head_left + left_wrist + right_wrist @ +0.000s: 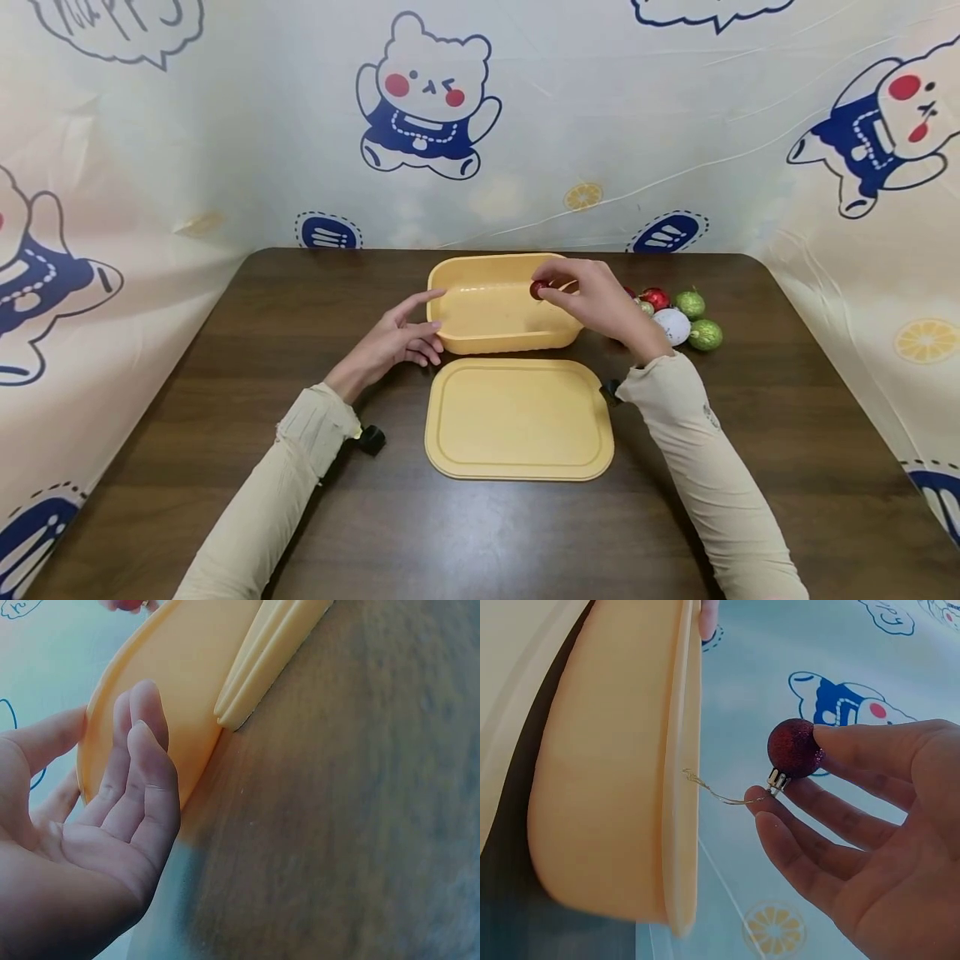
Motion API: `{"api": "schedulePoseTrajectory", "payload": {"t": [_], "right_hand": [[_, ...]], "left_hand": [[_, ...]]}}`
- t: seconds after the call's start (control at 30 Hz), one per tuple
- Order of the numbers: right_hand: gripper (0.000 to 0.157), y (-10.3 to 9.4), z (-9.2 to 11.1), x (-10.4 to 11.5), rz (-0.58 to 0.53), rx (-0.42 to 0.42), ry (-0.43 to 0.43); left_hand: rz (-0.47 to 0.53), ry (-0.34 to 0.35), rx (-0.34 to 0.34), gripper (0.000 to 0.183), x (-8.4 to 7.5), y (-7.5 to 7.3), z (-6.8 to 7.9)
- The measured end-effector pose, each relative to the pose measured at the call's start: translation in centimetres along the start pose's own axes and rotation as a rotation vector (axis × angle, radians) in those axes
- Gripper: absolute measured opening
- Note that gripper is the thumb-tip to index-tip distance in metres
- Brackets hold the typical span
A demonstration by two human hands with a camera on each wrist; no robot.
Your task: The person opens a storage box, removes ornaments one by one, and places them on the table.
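A dark red glittery Christmas bauble (791, 748) with a metallic cap and a thin gold loop of string is pinched by my right hand (592, 296). This hand is over the right part of a yellow plastic box (480, 343), whose inside looks bare where it shows. My left hand (401, 333) rests its fingers against the box's left end. In the left wrist view, the fingers (155, 769) lie relaxed beside the box's outer wall. A flat yellow lid (519, 419) lies on the table in front of the box.
Right of the box sit several more baubles: green glittery ones (705, 335), a white speckled one (672, 327) and a shiny red one (656, 298). The right forearm partly hides this group. A dark wooden table (480, 542) meets a printed cloth backdrop (525, 133) behind.
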State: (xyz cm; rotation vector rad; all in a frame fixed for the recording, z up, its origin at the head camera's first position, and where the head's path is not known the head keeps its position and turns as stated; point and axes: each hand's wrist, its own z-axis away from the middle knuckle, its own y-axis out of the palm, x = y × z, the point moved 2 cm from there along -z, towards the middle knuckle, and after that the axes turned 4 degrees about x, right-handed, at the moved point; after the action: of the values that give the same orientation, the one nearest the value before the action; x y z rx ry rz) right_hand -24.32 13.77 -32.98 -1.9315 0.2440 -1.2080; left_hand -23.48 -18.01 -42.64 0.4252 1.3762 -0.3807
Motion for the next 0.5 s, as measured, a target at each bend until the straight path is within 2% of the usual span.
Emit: {"api": "schedulePoseTrajectory", "payload": {"t": [0.5], "right_hand": [[0.022,-2.6,3.4,-1.5,0.056,-0.045,0.044]], "left_hand": [[-0.002,-0.003,0.0,0.063,0.1,0.0,-0.1]]}}
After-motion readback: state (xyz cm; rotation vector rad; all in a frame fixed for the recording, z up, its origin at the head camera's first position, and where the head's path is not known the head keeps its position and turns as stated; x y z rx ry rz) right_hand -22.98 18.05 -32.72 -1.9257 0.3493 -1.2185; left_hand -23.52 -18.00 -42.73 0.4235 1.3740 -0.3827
